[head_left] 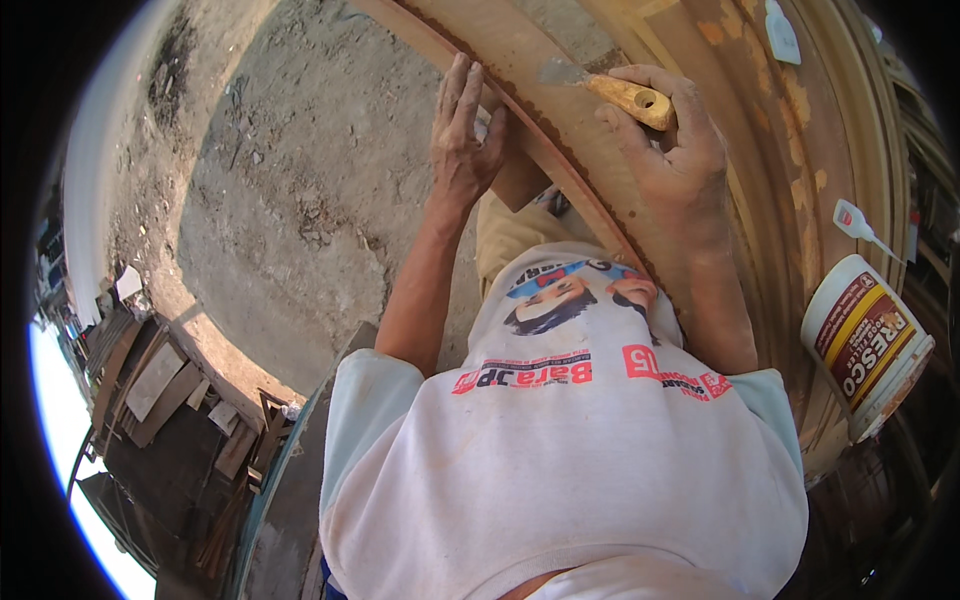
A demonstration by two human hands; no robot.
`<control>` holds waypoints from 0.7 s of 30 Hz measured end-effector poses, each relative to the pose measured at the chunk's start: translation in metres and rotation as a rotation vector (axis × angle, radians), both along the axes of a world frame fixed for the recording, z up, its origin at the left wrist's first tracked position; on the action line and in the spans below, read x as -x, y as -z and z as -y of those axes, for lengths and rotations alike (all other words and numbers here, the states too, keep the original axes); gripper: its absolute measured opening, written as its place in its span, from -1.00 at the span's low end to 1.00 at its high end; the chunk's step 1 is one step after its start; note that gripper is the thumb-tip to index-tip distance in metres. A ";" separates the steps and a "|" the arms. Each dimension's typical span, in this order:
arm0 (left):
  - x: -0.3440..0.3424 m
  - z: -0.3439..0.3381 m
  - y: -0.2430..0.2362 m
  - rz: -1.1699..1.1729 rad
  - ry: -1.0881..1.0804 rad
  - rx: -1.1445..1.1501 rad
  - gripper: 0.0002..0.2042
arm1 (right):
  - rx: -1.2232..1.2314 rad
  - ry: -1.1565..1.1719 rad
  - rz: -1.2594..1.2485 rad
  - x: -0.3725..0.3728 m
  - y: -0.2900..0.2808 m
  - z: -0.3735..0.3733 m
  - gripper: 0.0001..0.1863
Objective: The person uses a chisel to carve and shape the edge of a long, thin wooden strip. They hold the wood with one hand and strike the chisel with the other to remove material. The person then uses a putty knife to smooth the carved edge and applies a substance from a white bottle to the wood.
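Yellowish wood makes the handle (636, 101) of the putty knife (608, 88), which you grasp in your right hand (685, 145), with the thumb on one side of the handle and the fingers on the other side. Its metal blade (562, 73) points to the left, above the brown board (575, 130) which is in front of you, but I cannot tell if the blade touches this surface. A round hole is seen near the end of the handle. Your left hand (466, 145) is at the reddish edge (545, 150) of the same board, with its fingers rather straight and close together, the tips touching this edge. Something pale (482, 124) shows beside the left thumb; I cannot tell what it is, nor whether this hand grips it. The board passes diagonally, from the upper left down to your body, and more long boards (765, 190) lie at its right. On them are a white plastic bottle (783, 38), near the top, and a small white piece with a thin stem (853, 218). Just below this piece is a white bucket (868, 345) with a brown and yellow label. On your left side, rough grey ground (290, 190) extends to a pile of wood scraps (155, 385).
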State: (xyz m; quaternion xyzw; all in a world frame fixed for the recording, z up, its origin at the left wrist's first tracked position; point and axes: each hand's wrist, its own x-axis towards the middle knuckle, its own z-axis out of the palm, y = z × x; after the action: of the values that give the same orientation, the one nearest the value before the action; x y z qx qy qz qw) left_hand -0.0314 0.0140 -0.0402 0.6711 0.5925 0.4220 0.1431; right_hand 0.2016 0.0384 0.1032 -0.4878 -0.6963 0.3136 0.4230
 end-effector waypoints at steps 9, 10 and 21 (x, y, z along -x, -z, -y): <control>0.000 0.001 -0.004 0.001 -0.022 0.013 -0.38 | -0.196 -0.021 0.219 0.016 0.016 0.002 -0.67; -0.001 0.001 -0.003 0.011 -0.026 0.012 -0.38 | -0.181 -0.019 0.211 0.018 0.017 0.002 -0.67; 0.004 0.002 0.003 0.032 -0.012 0.004 -0.31 | -0.188 -0.084 0.231 0.045 0.014 0.004 -0.74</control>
State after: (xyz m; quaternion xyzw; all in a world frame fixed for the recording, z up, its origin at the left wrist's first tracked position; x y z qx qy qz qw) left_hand -0.0357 0.0117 -0.0428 0.6607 0.5948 0.4323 0.1512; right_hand 0.1562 0.0349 0.0895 -0.4495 -0.7862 0.2063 0.3704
